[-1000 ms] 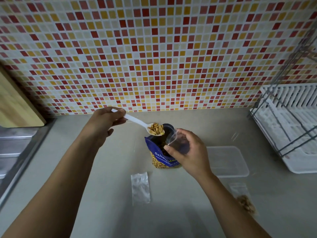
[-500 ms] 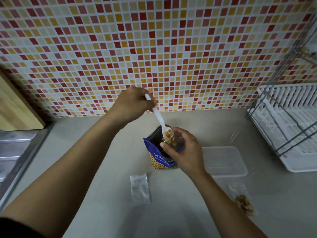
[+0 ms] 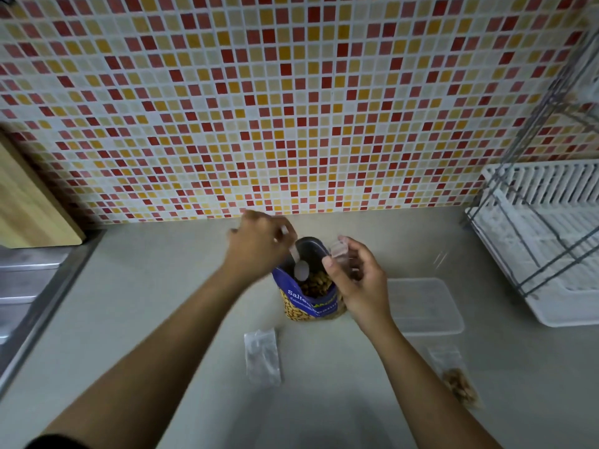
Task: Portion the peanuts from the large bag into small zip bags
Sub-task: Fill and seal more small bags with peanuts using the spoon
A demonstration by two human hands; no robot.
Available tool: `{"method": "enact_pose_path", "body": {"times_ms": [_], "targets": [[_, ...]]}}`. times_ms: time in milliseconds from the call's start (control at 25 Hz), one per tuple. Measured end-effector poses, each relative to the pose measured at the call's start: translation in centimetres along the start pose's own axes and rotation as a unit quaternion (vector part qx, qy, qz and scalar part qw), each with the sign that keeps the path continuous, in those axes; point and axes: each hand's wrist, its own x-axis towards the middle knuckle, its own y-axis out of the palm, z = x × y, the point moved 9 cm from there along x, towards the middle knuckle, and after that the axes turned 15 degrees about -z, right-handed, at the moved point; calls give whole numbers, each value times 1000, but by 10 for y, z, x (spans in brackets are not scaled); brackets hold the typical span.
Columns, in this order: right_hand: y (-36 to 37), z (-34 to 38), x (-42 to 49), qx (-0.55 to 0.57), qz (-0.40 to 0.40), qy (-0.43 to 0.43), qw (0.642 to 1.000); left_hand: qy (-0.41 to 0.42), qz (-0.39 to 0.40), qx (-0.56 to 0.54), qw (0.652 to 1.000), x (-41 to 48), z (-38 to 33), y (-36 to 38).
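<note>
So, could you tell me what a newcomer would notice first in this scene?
The red and yellow mosaic wall fills the upper half. Below it, at centre, the left hand dips a white spoon into the blue peanut bag, while the right hand holds a small zip bag beside its mouth.

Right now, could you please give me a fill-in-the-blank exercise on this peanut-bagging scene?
1. The left hand dips a white ____ into the large bag.
2. The right hand holds a small zip bag, and the counter zip bag near the right forearm contains ____.
3. The flat zip bag between the forearms looks ____.
Missing words: spoon; peanuts; empty.
</note>
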Motion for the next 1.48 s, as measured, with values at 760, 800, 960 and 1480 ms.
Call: {"method": "enact_pose_path", "body": {"times_ms": [760, 800, 960, 1480], "targets": [[2, -12, -1, 37, 23, 17, 999, -228, 23, -248, 941, -23, 30, 47], [2, -12, -1, 41, 25, 19, 999, -239, 23, -255, 937, -24, 33, 47], [-1, -9, -1, 47, 22, 21, 998, -277, 11, -290, 916, -26, 41, 42], [-17, 0, 4, -43, -31, -29, 998, -381, -33, -356, 853, -25, 87, 12]]}}
